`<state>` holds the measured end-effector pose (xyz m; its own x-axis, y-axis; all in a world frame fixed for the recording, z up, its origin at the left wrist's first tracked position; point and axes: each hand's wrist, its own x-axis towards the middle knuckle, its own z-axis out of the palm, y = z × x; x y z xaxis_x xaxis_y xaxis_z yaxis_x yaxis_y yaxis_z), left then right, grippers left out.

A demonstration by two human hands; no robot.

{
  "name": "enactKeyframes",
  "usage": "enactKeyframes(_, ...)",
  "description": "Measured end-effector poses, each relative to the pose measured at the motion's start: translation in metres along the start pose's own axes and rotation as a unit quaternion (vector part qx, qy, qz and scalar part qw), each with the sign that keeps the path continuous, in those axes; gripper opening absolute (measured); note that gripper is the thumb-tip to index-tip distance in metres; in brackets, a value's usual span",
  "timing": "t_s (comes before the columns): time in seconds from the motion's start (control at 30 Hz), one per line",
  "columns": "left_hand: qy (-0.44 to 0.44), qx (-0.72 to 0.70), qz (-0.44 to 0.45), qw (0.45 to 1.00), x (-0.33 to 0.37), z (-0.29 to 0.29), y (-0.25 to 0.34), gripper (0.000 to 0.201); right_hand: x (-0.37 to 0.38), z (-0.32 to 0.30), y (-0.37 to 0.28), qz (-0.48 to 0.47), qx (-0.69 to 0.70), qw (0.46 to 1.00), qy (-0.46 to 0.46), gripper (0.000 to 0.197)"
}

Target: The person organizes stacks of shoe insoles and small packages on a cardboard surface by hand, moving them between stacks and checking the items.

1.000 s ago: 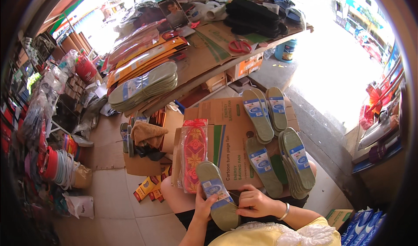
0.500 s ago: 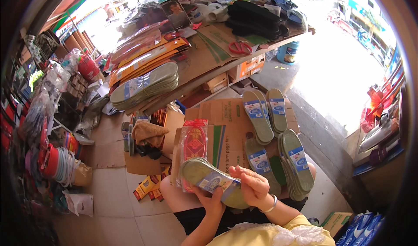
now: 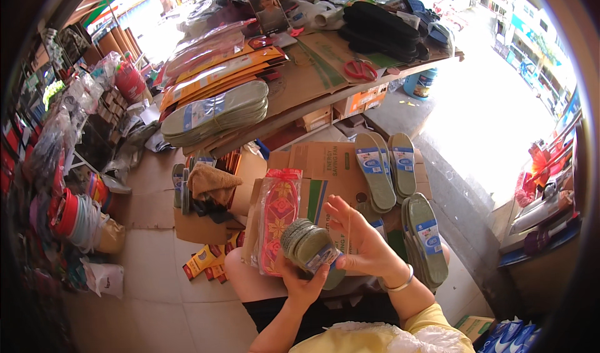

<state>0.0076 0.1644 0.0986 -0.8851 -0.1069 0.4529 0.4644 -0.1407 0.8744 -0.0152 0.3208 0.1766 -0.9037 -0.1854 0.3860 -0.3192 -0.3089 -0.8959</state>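
Note:
My left hand (image 3: pixel 304 284) is closed around a stack of green insoles (image 3: pixel 304 239), labelled with blue-and-white paper bands. The stack is tilted, its rounded ends toward me. Just right of it, my right hand (image 3: pixel 372 247) is raised with fingers stretched and apart, its thumb near the label; a thin light line shows by the fingers, too faint to identify. More green insoles lie on the cardboard (image 3: pixel 315 159) over my lap: two piles at the far right (image 3: pixel 375 175) and a thicker pile nearer (image 3: pixel 428 240). A red patterned pair of insoles (image 3: pixel 279 218) in clear plastic lies left.
On the table ahead are a banded stack of green insoles (image 3: pixel 215 112), orange packets (image 3: pixel 219 72), red scissors (image 3: pixel 360 70) and black insoles (image 3: pixel 384 31). A carton with a brown cloth (image 3: pixel 212 183) stands left, yellow-red packets (image 3: pixel 212 262) on the floor beside it.
The held stack has turned from lying lengthwise to pointing its ends toward me. My right hand has moved up off it, fingers spreading. The view has shifted slightly.

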Motion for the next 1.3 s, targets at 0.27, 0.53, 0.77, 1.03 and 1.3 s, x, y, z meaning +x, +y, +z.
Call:
enactKeyframes(0.27, -0.209, 0.237, 0.009, 0.949, 0.016, -0.023, 0.045, 0.06, 0.005, -0.004, -0.049, 0.082, -0.28, 0.948, -0.124, 0.085)
enactKeyframes(0.53, -0.284, 0.239, -0.088, 0.924, 0.003, -0.03, 0.064, 0.063, -0.004, -0.005, -0.057, 0.15, -0.351, 0.909, -0.166, 0.076)
enactKeyframes(0.77, -0.323, 0.292, -0.105, 0.894, 0.002, -0.023, 0.074, 0.063, -0.013, -0.005, -0.052, 0.134, -0.361, 0.906, -0.178, 0.058)
enactKeyframes(1.03, -0.359, 0.291, -0.068, 0.884, -0.011, -0.022, 0.062, 0.063, -0.007, -0.009, -0.049, 0.138, -0.427, 0.857, -0.254, 0.045)
enactKeyframes(1.3, -0.292, 0.142, -0.224, 0.919, -0.022, -0.025, 0.054, 0.079, -0.022, -0.023, -0.009, 0.293, -0.088, 0.931, -0.201, 0.058)
